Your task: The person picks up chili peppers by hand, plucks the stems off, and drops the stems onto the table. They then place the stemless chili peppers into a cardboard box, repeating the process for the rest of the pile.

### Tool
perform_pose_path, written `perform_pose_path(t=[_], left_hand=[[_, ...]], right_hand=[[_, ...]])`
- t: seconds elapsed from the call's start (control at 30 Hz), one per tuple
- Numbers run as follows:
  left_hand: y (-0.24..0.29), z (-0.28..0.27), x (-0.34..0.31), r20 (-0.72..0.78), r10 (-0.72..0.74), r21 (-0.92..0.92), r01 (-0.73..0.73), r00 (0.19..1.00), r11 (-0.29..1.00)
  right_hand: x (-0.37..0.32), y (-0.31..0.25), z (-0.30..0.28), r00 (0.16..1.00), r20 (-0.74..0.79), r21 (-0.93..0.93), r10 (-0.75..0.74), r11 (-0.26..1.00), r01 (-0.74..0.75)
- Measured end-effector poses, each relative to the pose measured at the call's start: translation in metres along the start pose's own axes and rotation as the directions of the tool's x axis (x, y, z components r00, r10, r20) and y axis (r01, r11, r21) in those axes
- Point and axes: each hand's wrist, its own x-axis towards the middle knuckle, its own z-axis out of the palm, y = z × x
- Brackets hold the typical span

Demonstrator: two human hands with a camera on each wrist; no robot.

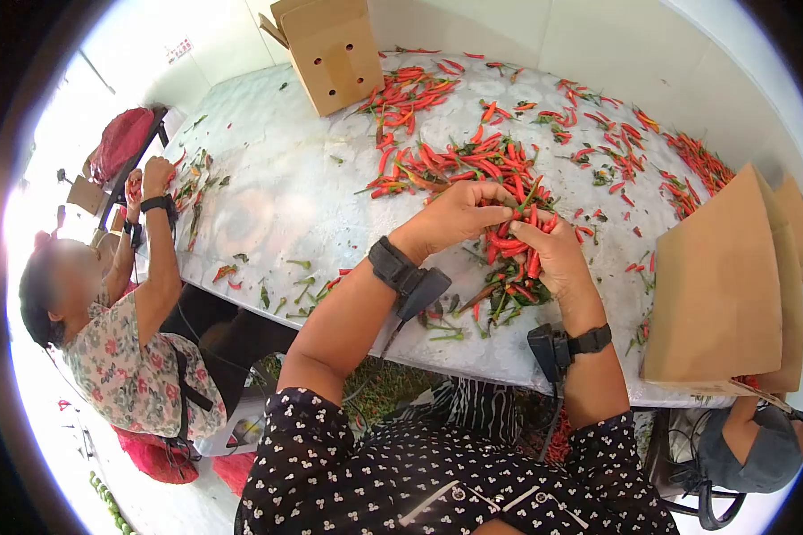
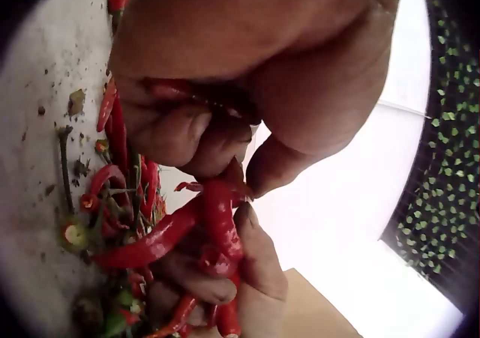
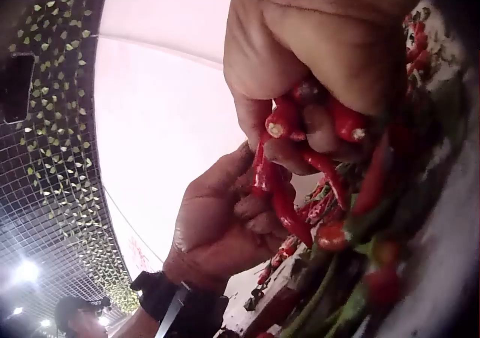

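Both hands meet over the chili heap in the head view. The left hand [image 1: 459, 214] has curled fingers, and in the left wrist view the left hand [image 2: 255, 61] pinches the end of a red chili [image 2: 219, 210] between thumb and fingertip, with another red piece inside its curled fingers. Several red chilies lie in the grip of the right hand [image 1: 558, 259]; their cut ends show in the right wrist view, where the right hand [image 3: 322, 46] curls round a chili [image 3: 283, 121]. Thumb tips nearly touch. Below them lie green stems and leaves [image 1: 509, 299].
Loose chilies [image 1: 419, 89] spread over the grey table [image 1: 268, 152]. One cardboard box [image 1: 330, 53] stands at the back, another [image 1: 714, 285] at the right. A person [image 1: 116, 330] in a floral top works at the left; another person [image 1: 758, 446] is at the lower right.
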Motion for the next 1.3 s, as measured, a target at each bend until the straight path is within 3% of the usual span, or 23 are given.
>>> perform_pose_path(t=[0.17,0.23,0.4,0.63,0.7,0.77,0.83,0.87,0.93,1.1,1.17,1.23,1.3], left_hand=[[0.002,0.003,-0.002,-0.039,0.026,0.095,-0.022,0.999,0.995],[-0.009,0.000,0.003,0.004,0.139,0.137,-0.138,0.990,0.981],[-0.003,0.001,-0.002,-0.040,0.110,0.137,-0.104,0.993,0.985],[0.012,0.001,-0.011,-0.033,-0.013,0.130,0.017,0.999,0.991],[0.002,0.000,-0.007,-0.035,0.057,0.114,-0.053,0.998,0.992],[-0.003,-0.001,-0.005,-0.037,0.126,0.099,-0.122,0.991,0.988],[-0.004,-0.002,-0.005,-0.070,0.242,0.308,-0.210,0.968,0.928],[-0.003,-0.001,-0.005,-0.071,0.241,0.307,-0.209,0.968,0.929],[0.000,0.004,-0.008,-0.139,0.373,0.541,-0.245,0.917,0.804],[0.004,-0.001,-0.009,-0.251,0.397,0.552,-0.207,0.883,0.808],[0.003,-0.012,-0.009,-0.315,0.400,0.586,-0.155,0.861,0.795],[-0.003,-0.030,-0.009,-0.195,0.262,0.659,-0.072,0.945,0.749],[-0.001,-0.031,-0.012,-0.179,0.207,0.696,-0.025,0.962,0.718]], right_hand=[[0.000,0.001,0.000,1.000,0.005,-0.051,0.019,0.999,-0.019],[0.003,0.007,-0.004,1.000,0.024,-0.056,0.012,0.998,-0.011],[0.000,0.001,0.004,1.000,0.024,0.019,0.012,1.000,-0.013],[-0.002,0.002,-0.001,0.995,0.093,-0.102,0.048,0.994,-0.038],[-0.002,0.001,-0.001,0.988,0.139,-0.100,0.072,0.993,-0.059],[-0.004,0.000,0.001,0.978,0.184,-0.037,0.098,0.995,-0.093],[-0.004,0.000,0.004,0.981,0.164,-0.018,0.099,0.995,-0.098],[-0.004,0.000,0.006,0.984,0.145,0.001,0.098,0.995,-0.100],[-0.004,0.001,0.011,0.986,0.133,0.040,0.102,0.993,-0.108],[-0.007,-0.004,0.007,0.984,0.108,0.179,0.142,0.971,-0.160],[-0.002,-0.004,-0.009,0.981,0.187,0.292,0.055,0.950,-0.109],[0.005,0.003,-0.019,0.992,0.113,0.355,0.051,0.931,-0.089],[0.013,0.005,-0.028,0.956,0.287,0.646,-0.067,0.750,-0.141]])
